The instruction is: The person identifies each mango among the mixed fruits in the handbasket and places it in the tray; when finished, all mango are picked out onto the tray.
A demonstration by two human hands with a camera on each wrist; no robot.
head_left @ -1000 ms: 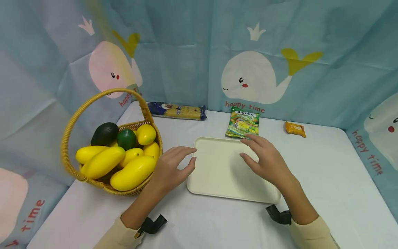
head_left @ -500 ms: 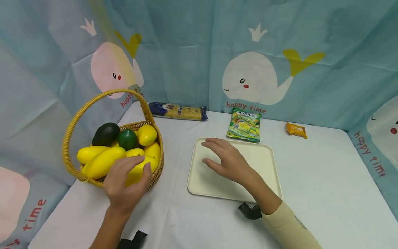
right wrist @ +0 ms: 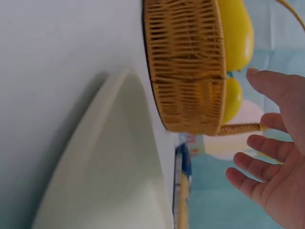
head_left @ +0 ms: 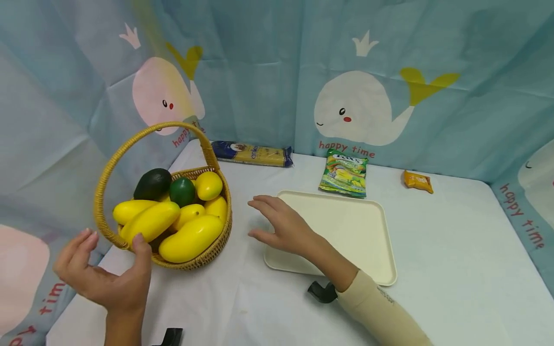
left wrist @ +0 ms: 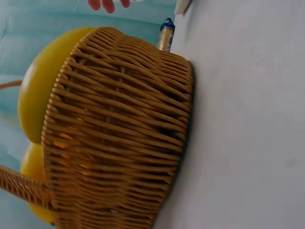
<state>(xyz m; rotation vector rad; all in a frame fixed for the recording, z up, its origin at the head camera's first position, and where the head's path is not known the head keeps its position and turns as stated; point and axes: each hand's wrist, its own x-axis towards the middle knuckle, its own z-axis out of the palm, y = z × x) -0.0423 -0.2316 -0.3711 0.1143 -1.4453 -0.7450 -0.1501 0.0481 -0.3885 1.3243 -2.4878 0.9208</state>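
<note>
A wicker basket [head_left: 207, 257] with a tall hoop handle stands at the left of the table, filled with yellow mangoes [head_left: 191, 239], a lemon [head_left: 208, 186] and two dark green avocados [head_left: 152, 184]. My left hand [head_left: 108, 278] is at the basket's front left, thumb and fingers spread apart with nothing between them. My right hand [head_left: 283, 226] hovers over the left edge of a cream tray [head_left: 337, 230], fingers extended toward the basket and holding nothing. In the right wrist view its palm [right wrist: 286, 191] and loosely spread fingers show beside the basket.
Along the back lie a pasta packet [head_left: 253, 154], a green candy bag [head_left: 344, 174] and a small orange snack packet [head_left: 418, 181]. A curtain printed with whales [head_left: 352, 108] hangs behind and beside the white-covered table [head_left: 454, 250].
Both hands have moved left from over the tray: the left one past the basket's front to its left side, the right one to the tray's left edge. The basket and tray keep their places.
</note>
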